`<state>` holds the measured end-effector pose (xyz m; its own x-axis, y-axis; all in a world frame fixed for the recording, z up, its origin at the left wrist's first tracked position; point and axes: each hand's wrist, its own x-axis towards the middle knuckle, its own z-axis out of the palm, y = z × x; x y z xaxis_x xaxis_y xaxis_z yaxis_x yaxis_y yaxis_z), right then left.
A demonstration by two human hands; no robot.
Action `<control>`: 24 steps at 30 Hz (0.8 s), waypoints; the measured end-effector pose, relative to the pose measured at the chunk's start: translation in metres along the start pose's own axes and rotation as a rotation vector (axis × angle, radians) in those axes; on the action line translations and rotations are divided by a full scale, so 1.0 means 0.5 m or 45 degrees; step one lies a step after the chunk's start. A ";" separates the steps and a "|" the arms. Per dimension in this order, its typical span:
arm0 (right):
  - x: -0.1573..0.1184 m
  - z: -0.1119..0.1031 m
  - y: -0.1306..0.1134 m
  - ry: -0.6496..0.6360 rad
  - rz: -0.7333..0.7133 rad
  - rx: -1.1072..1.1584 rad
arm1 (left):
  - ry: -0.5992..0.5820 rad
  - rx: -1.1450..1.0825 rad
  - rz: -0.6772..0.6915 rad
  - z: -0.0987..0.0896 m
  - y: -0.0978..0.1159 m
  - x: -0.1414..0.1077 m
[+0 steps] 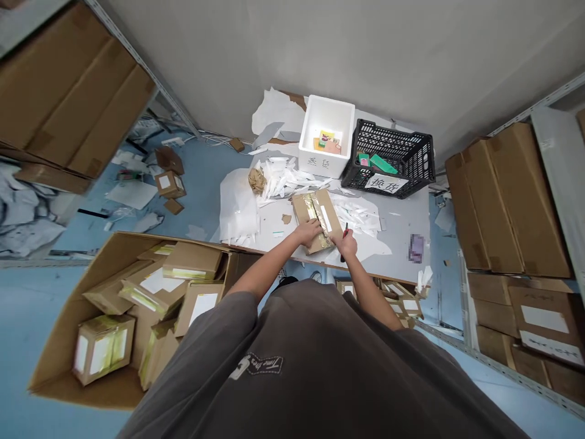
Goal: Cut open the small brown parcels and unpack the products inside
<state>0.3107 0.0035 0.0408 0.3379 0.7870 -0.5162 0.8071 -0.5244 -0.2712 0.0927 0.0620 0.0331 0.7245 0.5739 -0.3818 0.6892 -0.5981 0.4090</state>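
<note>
A taped cardboard box (306, 208) with a white label lies tilted near the front edge of the table (402, 219). My left hand (309, 232) rests on its left side, the fingers spread across the tape. At the box's lower right corner is my right hand (347, 243), closed around a black and red tool (345, 230), perhaps a cutter. The tool's tip points up, away from me. White paper strips (286, 178) are heaped behind and beside the box, with a crumpled brown paper (256, 181) to the left.
Behind the box stand a white foam bin (326, 160) and a black crate (411, 186) with small items inside. A large carton (50, 366) of taped boxes is at lower left; more boxes (397, 289) lie below the table. Shelves with cartons (507, 201) flank both sides.
</note>
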 end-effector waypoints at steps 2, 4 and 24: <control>0.016 0.008 -0.009 0.036 -0.033 -0.014 | -0.043 0.041 -0.056 0.006 0.004 0.006; 0.034 0.007 -0.014 0.060 -0.074 -0.029 | -0.080 0.068 -0.110 0.007 0.006 0.018; 0.014 -0.012 0.134 -0.558 -0.578 0.251 | 0.031 0.079 -0.365 0.063 0.099 -0.024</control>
<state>0.3700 -0.0239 0.0239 -0.2772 0.7606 -0.5871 0.7050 -0.2541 -0.6621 0.1183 0.0079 0.0321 0.5000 0.7373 -0.4543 0.8656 -0.4418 0.2357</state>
